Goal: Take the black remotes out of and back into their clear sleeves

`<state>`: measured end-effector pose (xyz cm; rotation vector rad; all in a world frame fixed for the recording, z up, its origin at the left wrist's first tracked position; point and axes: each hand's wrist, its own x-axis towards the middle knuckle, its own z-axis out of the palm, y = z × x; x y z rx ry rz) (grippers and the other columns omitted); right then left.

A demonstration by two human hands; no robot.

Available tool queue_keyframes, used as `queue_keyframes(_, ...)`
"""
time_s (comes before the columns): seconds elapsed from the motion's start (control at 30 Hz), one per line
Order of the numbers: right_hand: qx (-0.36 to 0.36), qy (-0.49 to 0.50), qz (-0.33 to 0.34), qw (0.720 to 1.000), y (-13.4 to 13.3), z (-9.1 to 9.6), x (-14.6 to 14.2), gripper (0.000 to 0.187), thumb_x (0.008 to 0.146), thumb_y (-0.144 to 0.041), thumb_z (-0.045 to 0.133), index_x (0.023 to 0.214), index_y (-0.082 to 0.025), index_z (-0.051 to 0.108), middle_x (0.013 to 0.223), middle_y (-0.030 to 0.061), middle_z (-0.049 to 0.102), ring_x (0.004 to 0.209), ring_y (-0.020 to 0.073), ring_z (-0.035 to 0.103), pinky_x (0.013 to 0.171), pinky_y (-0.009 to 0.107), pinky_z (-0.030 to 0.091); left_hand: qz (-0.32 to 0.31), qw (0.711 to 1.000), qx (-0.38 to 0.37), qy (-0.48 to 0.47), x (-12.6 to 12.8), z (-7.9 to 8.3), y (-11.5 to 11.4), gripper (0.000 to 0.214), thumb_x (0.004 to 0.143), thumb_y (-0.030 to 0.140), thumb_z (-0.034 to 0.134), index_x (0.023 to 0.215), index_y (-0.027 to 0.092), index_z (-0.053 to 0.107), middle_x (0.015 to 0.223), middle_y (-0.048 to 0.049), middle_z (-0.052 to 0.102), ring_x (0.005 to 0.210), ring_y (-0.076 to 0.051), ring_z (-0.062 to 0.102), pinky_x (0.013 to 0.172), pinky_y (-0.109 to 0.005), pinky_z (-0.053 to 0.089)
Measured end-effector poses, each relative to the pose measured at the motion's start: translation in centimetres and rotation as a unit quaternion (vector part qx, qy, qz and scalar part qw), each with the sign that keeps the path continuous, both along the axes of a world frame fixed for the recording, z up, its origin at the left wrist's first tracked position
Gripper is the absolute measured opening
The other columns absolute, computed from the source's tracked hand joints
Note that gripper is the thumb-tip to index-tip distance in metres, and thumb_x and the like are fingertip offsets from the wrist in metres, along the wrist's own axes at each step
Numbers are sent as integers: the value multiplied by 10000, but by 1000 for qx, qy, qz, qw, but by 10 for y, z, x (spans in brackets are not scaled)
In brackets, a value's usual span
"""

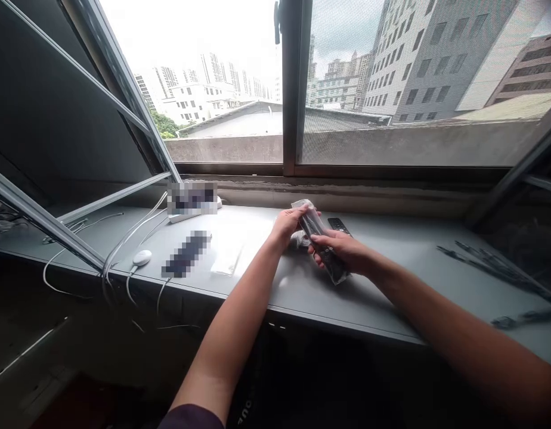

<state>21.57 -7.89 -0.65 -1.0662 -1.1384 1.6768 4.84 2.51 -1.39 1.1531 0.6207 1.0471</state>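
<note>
Both hands hold a clear plastic bag (315, 221) with a long dark object inside, tilted above the table. My left hand (288, 226) pinches the bag's upper end. My right hand (340, 249) wraps round its lower half, thumb on top; the bag's bottom end sticks out below the fingers. What the dark object is, I cannot tell through the plastic. Just behind my right hand lies a black remote control (338, 224), partly covered. A crumpled clear wrapper (299, 239) rests on the table beneath the held bag, between my hands.
On the pale table (297, 292), a thin white packet (226, 262) lies left of my left arm. Further left are a blurred-out dark device (186, 255), a round white charger (142, 258) and a white power strip (195, 210) with cables. Dark cables (490, 262) lie right. Metal frames flank both sides.
</note>
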Motion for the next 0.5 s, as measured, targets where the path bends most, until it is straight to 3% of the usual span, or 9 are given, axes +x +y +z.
queue_keyframes(0.23,-2,-8,-7,1000,-2,5,-1,181,983,-326,810,974,-189,694,852,61,771,592,154,688,512,258,617,-56,998,-9,42,0,2,-6,516,889,606,833,1050,116,815,1096,-186,837,917,-260,813,916,-371,620)
queue_keyframes(0.37,-7,-9,-12,1000,-2,7,-1,149,989,-296,802,1014,-186,704,888,77,787,617,161,710,516,255,631,-24,999,17,23,1,2,-5,487,899,588,827,1023,118,811,1083,-175,839,897,-244,799,892,-356,614)
queue_keyframes(0.5,2,-7,-8,1000,-2,6,0,139,1010,-295,779,1009,-174,711,908,86,789,610,156,708,511,254,629,-14,1000,-5,13,0,4,-6,505,894,598,829,1052,118,812,1061,-173,837,929,-261,801,902,-367,616)
